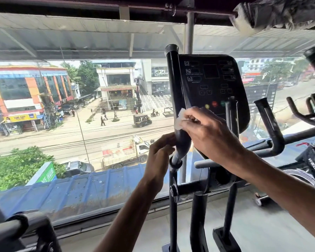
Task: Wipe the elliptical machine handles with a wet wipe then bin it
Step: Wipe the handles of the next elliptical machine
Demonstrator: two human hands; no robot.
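Both hands are on the left handle (175, 99) at about 12 o'clock, right hand (205, 131) pinching the wet wipe (179, 120) against it, left hand (159, 153) curled just below; I'd wrap fully and drag downward.

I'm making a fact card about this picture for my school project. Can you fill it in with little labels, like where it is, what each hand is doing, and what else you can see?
place: gym by a big window above a street
machine: elliptical, dark console
handle being cleaned: left handle, black, upright
right hand: presses a white wet wipe against that handle
left hand: grips the handle lower down
right handle: no hand on it
bin: not in view
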